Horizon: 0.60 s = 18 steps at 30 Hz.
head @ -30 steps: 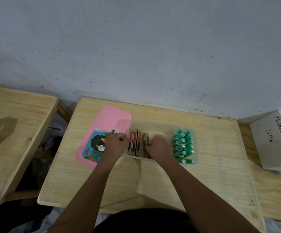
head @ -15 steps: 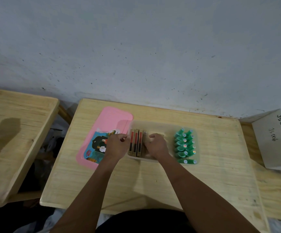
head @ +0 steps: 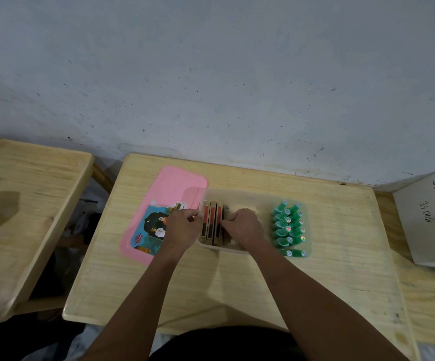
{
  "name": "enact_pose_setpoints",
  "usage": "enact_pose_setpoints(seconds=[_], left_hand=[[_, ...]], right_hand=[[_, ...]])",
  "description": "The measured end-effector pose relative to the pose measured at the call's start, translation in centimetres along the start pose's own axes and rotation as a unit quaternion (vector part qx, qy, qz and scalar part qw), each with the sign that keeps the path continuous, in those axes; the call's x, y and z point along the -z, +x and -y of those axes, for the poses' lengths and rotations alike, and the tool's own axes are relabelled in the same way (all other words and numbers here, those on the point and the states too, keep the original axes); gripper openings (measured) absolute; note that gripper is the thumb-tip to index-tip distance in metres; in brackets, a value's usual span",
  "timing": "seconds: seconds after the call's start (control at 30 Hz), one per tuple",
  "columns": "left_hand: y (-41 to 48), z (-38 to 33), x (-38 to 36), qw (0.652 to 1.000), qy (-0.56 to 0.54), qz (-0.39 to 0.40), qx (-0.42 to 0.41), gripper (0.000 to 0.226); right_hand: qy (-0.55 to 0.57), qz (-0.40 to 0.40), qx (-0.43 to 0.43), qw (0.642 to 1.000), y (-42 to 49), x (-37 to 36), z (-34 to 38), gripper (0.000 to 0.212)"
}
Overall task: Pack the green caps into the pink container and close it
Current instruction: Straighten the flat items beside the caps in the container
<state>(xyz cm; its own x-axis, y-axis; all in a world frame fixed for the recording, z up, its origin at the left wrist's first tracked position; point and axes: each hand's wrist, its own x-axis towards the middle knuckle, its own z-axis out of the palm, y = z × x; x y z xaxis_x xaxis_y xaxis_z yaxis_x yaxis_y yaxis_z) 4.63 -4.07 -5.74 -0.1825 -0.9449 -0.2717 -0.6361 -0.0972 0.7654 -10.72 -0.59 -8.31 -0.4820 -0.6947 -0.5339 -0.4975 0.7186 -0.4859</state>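
**Step in hand.** The person is arranging the contents of the container [head: 250,195] on the tabletop [head: 237,282]. The green caps [head: 288,227] are already lying in rows at its right end. The right hand [head: 243,227] is curling its fingers over the flat packs [head: 212,222], which are standing on edge at the left end, and appears to be pressing them leftward. The left hand [head: 182,229] is sitting with curled fingers against the container's left wall; whether it is pinching the wall or only bracing it cannot be told.

**Next move.** Judging from this layout, closing is remaining. Both hands are going to need to release, lift the pink lid [head: 182,183], which is lying flat just left of the container, align it over the rim and press it down. Nothing should be standing above rim level.

**Markings.**
- The sticker [head: 150,230] on the lid is showing a logo that appears to read "Sedaap".
- The white box [head: 424,220] at far right is bearing handwritten "JS006" twice.
- The cap-top labels are too small to read.
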Motion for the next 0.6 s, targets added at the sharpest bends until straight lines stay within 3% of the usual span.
enact_pose_setpoints(seconds=[0.17,0.27,0.6], left_hand=[[0.0,-0.1,0.1,1.0,0.004,0.0,-0.007,0.026],[0.0,0.0,0.0,1.0,0.002,0.0,-0.007,0.026],[0.1,-0.1,0.0,1.0,0.011,-0.002,-0.01,0.025]], right_hand=[[-0.058,-0.044,0.011,0.997,-0.3,0.2,-0.4,0.038],[-0.045,-0.059,0.01,0.997,-0.7,1.0,-0.8,0.032],[-0.051,-0.035,0.044,0.997,0.1,1.4,-1.7,0.031]])
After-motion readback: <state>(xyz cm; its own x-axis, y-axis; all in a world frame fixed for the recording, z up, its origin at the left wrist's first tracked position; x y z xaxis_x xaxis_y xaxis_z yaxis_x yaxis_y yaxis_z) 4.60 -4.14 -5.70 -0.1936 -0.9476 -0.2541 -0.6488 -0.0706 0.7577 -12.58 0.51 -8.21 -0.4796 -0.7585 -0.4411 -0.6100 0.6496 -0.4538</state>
